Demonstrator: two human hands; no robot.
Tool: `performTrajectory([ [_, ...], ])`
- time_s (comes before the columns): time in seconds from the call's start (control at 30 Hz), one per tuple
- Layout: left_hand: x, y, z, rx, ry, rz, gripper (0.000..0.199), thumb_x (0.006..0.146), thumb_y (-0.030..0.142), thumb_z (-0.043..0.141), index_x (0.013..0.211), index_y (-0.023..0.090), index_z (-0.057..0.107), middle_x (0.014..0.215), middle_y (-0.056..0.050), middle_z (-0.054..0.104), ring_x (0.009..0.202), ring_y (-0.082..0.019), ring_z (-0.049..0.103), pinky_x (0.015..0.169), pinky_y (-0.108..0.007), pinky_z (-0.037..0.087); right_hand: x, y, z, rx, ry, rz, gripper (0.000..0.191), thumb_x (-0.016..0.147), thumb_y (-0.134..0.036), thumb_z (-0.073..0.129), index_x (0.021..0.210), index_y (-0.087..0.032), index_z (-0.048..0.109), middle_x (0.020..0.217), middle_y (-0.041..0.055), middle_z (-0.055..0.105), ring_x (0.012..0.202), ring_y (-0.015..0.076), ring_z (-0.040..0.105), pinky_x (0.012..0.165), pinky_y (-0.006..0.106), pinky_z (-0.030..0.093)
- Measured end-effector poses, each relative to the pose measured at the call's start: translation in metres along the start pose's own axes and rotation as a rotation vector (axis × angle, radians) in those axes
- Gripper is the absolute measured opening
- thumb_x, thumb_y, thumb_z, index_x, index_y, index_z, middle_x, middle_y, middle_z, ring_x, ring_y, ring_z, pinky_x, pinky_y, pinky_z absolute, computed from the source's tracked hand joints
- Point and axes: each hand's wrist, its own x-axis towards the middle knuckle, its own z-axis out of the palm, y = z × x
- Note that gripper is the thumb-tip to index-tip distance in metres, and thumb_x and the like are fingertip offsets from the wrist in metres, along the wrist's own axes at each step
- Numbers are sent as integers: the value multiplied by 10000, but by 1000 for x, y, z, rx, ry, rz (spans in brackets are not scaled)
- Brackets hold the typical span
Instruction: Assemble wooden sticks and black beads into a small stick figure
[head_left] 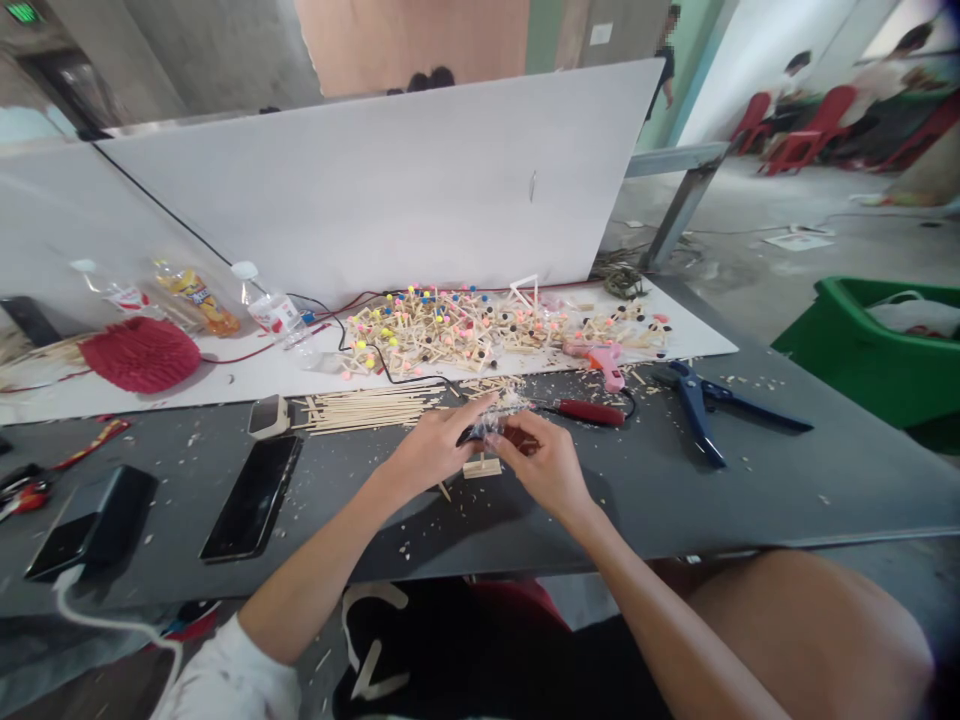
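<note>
My left hand [433, 447] and my right hand [549, 468] meet over the front half of the dark table, with fingers curled together at the tips. What lies between the fingertips is small and blurred, so I cannot make it out. Just below them is a small flat piece of pale wood [481, 468] with a short upright part; whether it is held or resting is unclear. Thin wooden sticks [367, 410] lie in a bundle beside my left hand. Past my right hand are a red-handled tool [591, 412], a pink glue gun [606, 365] and a blue hand cutter [701, 405].
Behind the hands spreads a heap of small stick pieces with coloured balls [427, 325]. Leftward are a black phone [251, 498], a dark box with a white cable [97, 520], a red cloth bundle [140, 355] and plastic bottles [199, 298]. A green bin [862, 350] stands right.
</note>
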Motion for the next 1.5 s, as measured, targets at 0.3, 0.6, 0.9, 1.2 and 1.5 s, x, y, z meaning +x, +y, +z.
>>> performTrajectory([
  [0.3, -2, 3, -1, 80, 34, 93, 451, 945, 277, 567, 1383, 209, 485, 907, -85, 748, 706, -175, 690, 594, -270, 531, -2, -9, -1, 126, -94, 161, 270, 873, -425, 615, 749, -186, 637, 509, -29, 541, 456, 113, 458, 476, 241, 355],
  [0.6, 9, 11, -17, -974, -169, -525, 594, 724, 385, 818, 1243, 185, 609, 709, -6, 698, 507, -119, 619, 429, -196, 448, 0, -10, -15, 123, -55, -13, 225, 863, -349, 657, 1004, -190, 733, 781, 47, 678, 607, 148, 580, 555, 262, 460],
  [0.9, 9, 12, -18, -1274, -268, -620, 693, 675, 381, 861, 1260, 125, 591, 622, 5, 651, 453, -102, 596, 370, -161, 395, 1, -11, -22, -25, -78, -349, 187, 900, -334, 628, 906, -221, 777, 813, 64, 721, 683, 173, 655, 627, 295, 509],
  [1.2, 9, 0, -17, -1094, -161, -612, 609, 735, 370, 814, 1265, 147, 612, 643, 0, 648, 476, -96, 589, 382, -171, 407, 3, -5, -28, 239, 189, 46, 180, 915, -358, 587, 842, -203, 642, 609, -5, 599, 500, 120, 529, 483, 257, 434],
  [1.5, 5, -29, -17, -519, 30, -580, 431, 829, 371, 711, 1218, 198, 643, 857, -56, 733, 547, -130, 634, 496, -243, 492, 5, 9, -41, 703, 92, 296, 345, 797, -424, 748, 1036, -178, 702, 755, 14, 642, 585, 108, 581, 459, 220, 449],
])
